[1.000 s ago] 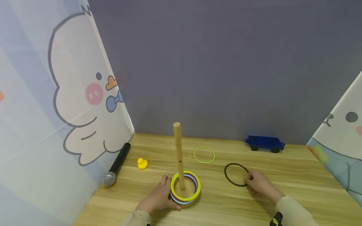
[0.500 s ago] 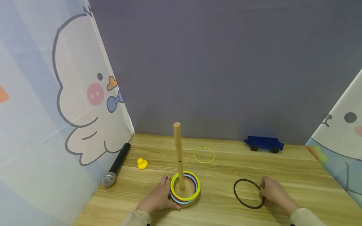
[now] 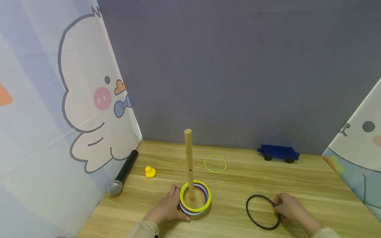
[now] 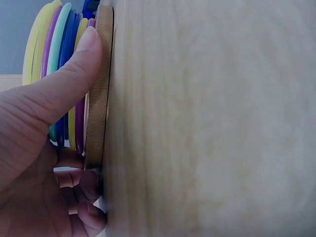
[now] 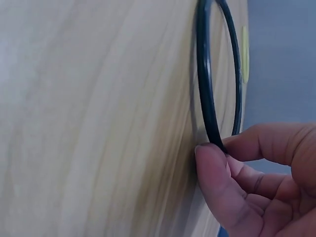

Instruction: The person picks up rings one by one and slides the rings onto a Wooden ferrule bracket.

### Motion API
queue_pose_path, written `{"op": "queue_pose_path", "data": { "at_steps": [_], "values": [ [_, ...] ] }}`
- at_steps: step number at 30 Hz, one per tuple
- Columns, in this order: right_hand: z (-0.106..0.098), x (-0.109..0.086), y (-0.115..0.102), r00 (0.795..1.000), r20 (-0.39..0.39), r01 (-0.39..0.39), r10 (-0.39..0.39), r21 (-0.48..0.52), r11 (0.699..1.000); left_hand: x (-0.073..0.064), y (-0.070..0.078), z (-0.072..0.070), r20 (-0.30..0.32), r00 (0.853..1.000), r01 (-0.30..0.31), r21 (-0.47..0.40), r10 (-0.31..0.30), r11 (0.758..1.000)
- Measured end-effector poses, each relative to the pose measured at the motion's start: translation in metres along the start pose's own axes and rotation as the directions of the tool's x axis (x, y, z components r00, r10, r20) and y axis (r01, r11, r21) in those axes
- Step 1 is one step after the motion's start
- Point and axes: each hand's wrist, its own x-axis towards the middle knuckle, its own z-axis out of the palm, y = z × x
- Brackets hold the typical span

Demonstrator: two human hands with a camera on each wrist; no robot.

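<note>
A wooden ring-toss stand (image 3: 189, 158) with an upright post is at the front middle of the table. Several rings in yellow, purple, light green and blue are stacked around its post, a yellow ring (image 3: 210, 197) on top. My left hand (image 3: 169, 205) grips the stand from its left, thumb and fingers curled around the round base (image 4: 102, 98) and the lowest rings. To the right, my right hand (image 3: 290, 207) pinches a black ring (image 3: 247, 207) by its right edge between thumb and index finger. In the right wrist view the black ring (image 5: 204, 74) stands slightly off the tabletop.
A thin yellow-green ring (image 3: 215, 172) lies flat behind the stand. Further left are a small yellow toy duck (image 3: 150, 172) and a microphone (image 3: 123, 173). A blue toy wagon (image 3: 278, 152) sits at the back right, before a grey partition (image 3: 226, 72).
My right hand has drawn the black ring toward the table's front and to the right, slowing over the last half second. The left hand and stand stay in place.
</note>
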Motion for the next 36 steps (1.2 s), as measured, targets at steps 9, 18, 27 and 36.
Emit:
{"op": "queue_pose_path", "data": {
  "at_steps": [9, 18, 27, 36],
  "values": [
    [-0.007, -0.008, 0.004, 0.987, 0.110, 0.092, -0.116, 0.202, 0.975, 0.000, -0.001, 0.000, 0.004, 1.000, 0.009, 0.004, -0.009, 1.000],
    [-0.021, -0.016, -0.005, 0.959, 0.211, 0.098, -0.189, 0.378, 0.921, 0.000, 0.000, 0.002, -0.007, 1.000, -0.002, 0.014, 0.002, 1.000],
    [-0.026, -0.020, -0.027, 0.946, 0.218, 0.100, -0.239, 0.505, 0.858, 0.000, 0.000, 0.002, -0.012, 1.000, -0.002, 0.020, 0.002, 1.000],
    [-0.028, -0.024, -0.055, 0.941, 0.171, 0.161, -0.293, 0.535, 0.829, 0.000, 0.001, 0.001, -0.001, 1.000, 0.009, 0.015, -0.009, 1.000]
  ]
}}
